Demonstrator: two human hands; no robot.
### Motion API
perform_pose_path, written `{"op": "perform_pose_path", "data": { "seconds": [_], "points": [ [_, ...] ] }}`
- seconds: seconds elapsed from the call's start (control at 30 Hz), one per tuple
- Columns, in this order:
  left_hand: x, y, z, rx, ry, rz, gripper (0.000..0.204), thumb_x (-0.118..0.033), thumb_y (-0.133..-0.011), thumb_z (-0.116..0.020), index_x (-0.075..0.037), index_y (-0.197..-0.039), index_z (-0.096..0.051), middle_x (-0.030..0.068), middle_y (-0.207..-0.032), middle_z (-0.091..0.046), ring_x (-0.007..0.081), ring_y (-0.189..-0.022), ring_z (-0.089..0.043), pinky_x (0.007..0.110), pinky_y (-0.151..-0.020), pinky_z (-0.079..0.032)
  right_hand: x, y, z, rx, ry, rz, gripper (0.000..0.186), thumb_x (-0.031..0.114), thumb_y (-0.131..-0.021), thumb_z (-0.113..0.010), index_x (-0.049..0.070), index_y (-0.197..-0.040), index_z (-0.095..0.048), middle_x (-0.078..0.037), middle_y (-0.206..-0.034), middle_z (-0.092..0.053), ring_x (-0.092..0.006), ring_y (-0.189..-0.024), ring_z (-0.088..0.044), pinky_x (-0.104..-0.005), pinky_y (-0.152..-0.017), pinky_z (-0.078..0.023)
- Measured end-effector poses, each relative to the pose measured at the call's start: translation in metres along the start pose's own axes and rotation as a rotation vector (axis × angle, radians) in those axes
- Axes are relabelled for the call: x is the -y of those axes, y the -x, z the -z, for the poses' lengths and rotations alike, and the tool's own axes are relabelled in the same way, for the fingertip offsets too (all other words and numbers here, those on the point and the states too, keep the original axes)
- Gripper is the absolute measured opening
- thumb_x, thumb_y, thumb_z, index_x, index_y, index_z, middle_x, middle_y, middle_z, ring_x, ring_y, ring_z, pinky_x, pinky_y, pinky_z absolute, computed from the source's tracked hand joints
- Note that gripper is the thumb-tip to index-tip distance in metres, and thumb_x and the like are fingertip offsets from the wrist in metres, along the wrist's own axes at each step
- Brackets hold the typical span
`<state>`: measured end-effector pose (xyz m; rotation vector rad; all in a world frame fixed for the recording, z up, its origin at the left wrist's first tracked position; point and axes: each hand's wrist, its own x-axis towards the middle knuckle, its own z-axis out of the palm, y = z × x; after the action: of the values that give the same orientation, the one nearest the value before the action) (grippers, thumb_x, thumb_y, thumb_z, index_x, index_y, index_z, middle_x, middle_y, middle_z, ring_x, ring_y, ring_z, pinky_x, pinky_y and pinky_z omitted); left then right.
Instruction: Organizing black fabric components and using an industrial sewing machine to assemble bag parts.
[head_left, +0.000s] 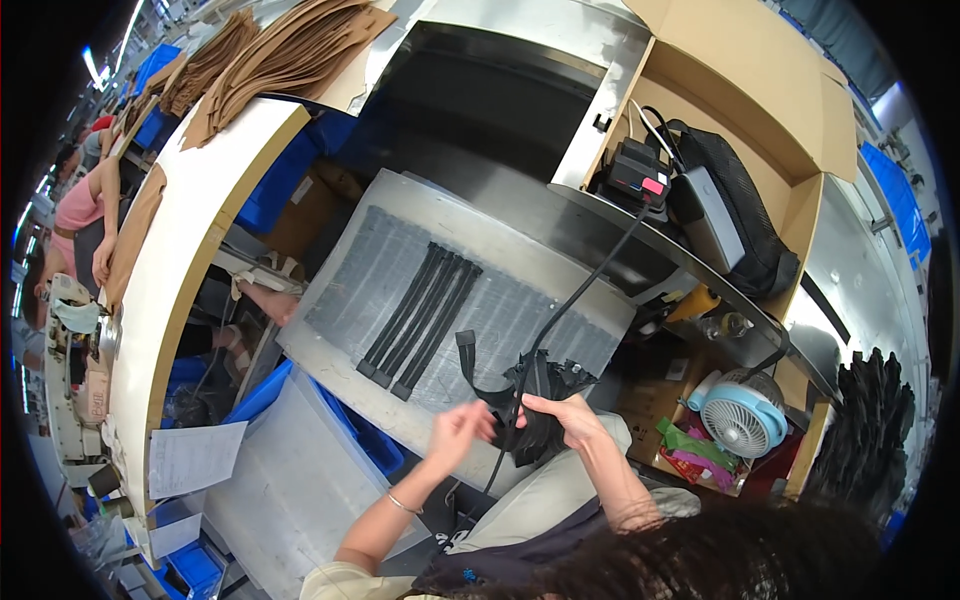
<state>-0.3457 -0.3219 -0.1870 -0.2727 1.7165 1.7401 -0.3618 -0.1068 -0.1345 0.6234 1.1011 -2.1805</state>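
My left hand (pixel 462 428), a bracelet at its wrist, has curled fingers just below a loose black strap (pixel 466 358); what they hold, if anything, is too small to make out. My right hand (pixel 565 415) pinches black strip material at the edge of a dark bunch of straps (pixel 545 385), beside a hanging black cable (pixel 595 275). Several black strips with squared ends (pixel 420 310) lie side by side on a pale, grey-topped board (pixel 340 255), beyond my hands.
An open cardboard box (pixel 733 95) holds a black bag and devices. A blue fan (pixel 738 420) sits at right, near hanging black strips (pixel 865 430). Brown sheets (pixel 280 55) and a white tabletop (pixel 170 240) are at left, with co-workers (pixel 80 205) beyond. Translucent plastic (pixel 270 480) lies lower left.
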Motion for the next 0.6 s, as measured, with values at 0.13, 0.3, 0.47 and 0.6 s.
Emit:
{"op": "perform_pose_path", "data": {
  "seconds": [0.13, 0.3, 0.47, 0.6],
  "points": [
    [-0.029, -0.015, -0.011, -0.219, -0.514, -0.688, 0.026, -0.008, -0.081, -0.061, 0.001, -0.106, -0.060, 0.0150, -0.110, -0.060, 0.0276, -0.109, -0.054, 0.038, -0.096, -0.039, 0.017, 0.022, 0.005, 0.041, 0.093, 0.033, 0.025, 0.011, -0.079, -0.069, -0.001, -0.099, -0.060, -0.013, -0.081, -0.066, -0.0194, -0.067, -0.065, -0.0298, -0.063, -0.053],
    [-0.011, -0.052, -0.040, 0.123, -0.435, -0.756, 0.031, 0.001, -0.075, -0.062, -0.002, -0.105, -0.059, 0.0189, -0.120, -0.054, 0.0311, -0.125, -0.042, 0.040, -0.101, -0.033, 0.021, 0.037, 0.008, 0.146, 0.099, 0.053, 0.028, 0.011, -0.079, -0.068, -0.002, -0.102, -0.059, -0.013, -0.080, -0.065, -0.0195, -0.064, -0.064, -0.0305, -0.062, -0.053],
    [-0.040, -0.053, -0.045, 0.110, -0.147, -0.369, 0.016, -0.006, -0.091, -0.047, 0.000, -0.096, -0.060, 0.0050, -0.066, -0.061, 0.0080, -0.052, -0.054, 0.024, -0.049, -0.044, 0.029, 0.060, 0.037, 0.064, 0.064, 0.104, 0.021, 0.008, -0.078, -0.068, -0.003, -0.094, -0.059, -0.013, -0.072, -0.064, -0.0205, -0.058, -0.063, -0.0292, -0.055, -0.052],
    [-0.074, -0.039, -0.055, 0.112, -0.375, -0.314, 0.016, -0.009, -0.090, -0.049, 0.001, -0.095, -0.061, 0.0071, -0.062, -0.061, 0.0125, -0.049, -0.057, 0.027, -0.045, -0.043, 0.028, 0.077, 0.045, 0.101, 0.111, 0.154, 0.017, 0.006, -0.078, -0.067, -0.004, -0.090, -0.060, -0.013, -0.071, -0.064, -0.0210, -0.058, -0.063, -0.0298, -0.055, -0.051]
  ]
}}
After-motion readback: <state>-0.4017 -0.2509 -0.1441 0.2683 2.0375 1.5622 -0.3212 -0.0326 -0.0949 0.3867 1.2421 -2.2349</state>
